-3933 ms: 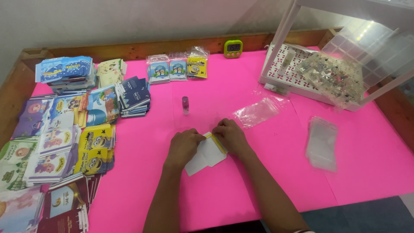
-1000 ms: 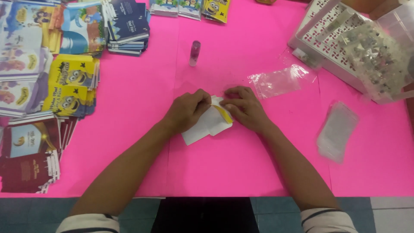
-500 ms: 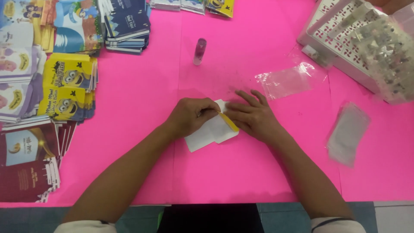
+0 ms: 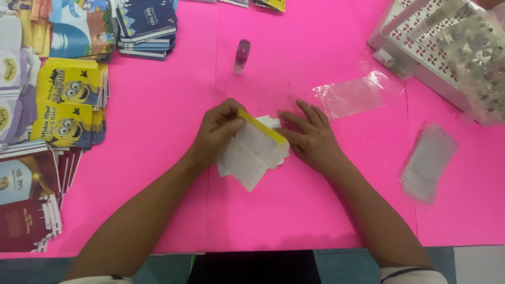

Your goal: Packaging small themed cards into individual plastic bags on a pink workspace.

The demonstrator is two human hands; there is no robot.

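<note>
A small white paper envelope [image 4: 251, 154] with a yellow edge lies on the pink table cover [image 4: 273, 210] between my hands. My left hand [image 4: 215, 131] grips its yellow edge and lifts that side up off the table. My right hand [image 4: 310, 138] lies flat with fingers spread, its fingertips pressing the envelope's right corner down. A small pink glue stick [image 4: 241, 57] lies above the hands, apart from them.
Stacks of printed envelopes, yellow cartoon ones [image 4: 68, 105] and dark blue ones [image 4: 144, 23], line the left side. A clear plastic bag [image 4: 357, 94] lies right of my right hand, a stack of clear bags [image 4: 427, 162] farther right. A white perforated tray [image 4: 421, 47] sits top right.
My left hand has lifted and folded the envelope's yellow-edged flap upward, showing more of the white paper. My right hand's fingers stay spread on the table. The camera drifted slightly.
</note>
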